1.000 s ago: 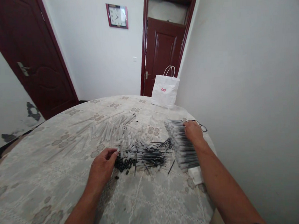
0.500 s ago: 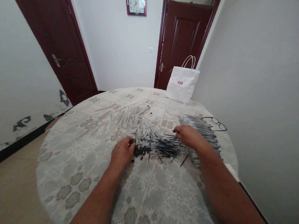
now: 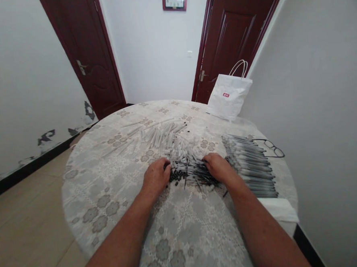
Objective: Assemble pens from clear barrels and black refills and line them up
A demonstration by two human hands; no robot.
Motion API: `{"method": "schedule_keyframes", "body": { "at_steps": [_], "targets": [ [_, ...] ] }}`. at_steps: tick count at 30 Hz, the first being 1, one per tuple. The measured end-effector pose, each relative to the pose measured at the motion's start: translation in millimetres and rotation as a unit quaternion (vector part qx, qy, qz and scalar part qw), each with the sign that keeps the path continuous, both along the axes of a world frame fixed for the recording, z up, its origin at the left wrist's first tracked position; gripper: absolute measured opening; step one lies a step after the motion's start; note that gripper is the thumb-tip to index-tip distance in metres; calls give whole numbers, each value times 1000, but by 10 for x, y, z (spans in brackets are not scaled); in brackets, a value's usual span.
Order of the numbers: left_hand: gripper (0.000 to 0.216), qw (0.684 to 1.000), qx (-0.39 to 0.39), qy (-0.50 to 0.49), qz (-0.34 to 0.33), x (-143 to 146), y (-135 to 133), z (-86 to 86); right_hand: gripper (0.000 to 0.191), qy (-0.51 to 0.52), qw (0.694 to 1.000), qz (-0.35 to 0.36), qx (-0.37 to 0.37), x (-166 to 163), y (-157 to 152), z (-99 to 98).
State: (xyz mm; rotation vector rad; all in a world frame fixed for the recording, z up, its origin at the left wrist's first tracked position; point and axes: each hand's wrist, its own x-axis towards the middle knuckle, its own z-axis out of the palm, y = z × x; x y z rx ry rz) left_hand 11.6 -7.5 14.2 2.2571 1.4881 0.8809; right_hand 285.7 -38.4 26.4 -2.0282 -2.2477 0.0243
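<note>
My left hand point(image 3: 155, 177) rests palm down at the left edge of a small heap of black caps point(image 3: 177, 176), fingers curled in a pinch; what they hold is hidden. My right hand point(image 3: 218, 168) lies on a tangle of thin black refills point(image 3: 196, 173), fingers bent over them. A pile of clear pen barrels point(image 3: 163, 139) lies just beyond both hands. A neat row of assembled pens point(image 3: 250, 166) lies to the right of my right hand.
A round table point(image 3: 115, 185) with a patterned lace cloth carries everything. Black-framed glasses point(image 3: 271, 148) lie by the right wall. A white paper bag point(image 3: 229, 96) stands at the table's far edge. A white sheet point(image 3: 278, 210) lies at the near right rim.
My right hand left the row of assembled pens and moved left onto the black refills. My left hand stayed at the black caps. The view tipped down and shifted left.
</note>
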Motion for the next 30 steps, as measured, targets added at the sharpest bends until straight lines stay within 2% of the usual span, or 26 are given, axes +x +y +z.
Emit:
{"method": "schedule_keyframes", "body": {
  "at_steps": [7,12,16,22,26,30],
  "targets": [
    [21,998,-22,-62,-24,47,-46,23,23,64,996,39,57,-51,20,-28],
    [23,990,-49,-122,-52,92,-79,27,21,91,986,82,112,-240,-9,-38],
    [30,975,-84,-189,-77,132,-100,35,20,103,975,128,149,-498,-91,20],
    [24,942,-149,-268,-136,152,-112,79,18,91,969,175,148,-761,-174,48],
    [27,938,-168,-285,-109,132,-97,91,18,109,965,177,157,-747,-157,19],
    [29,928,-175,-319,-80,115,-75,69,18,115,967,144,173,-680,-143,24]
  ]
}}
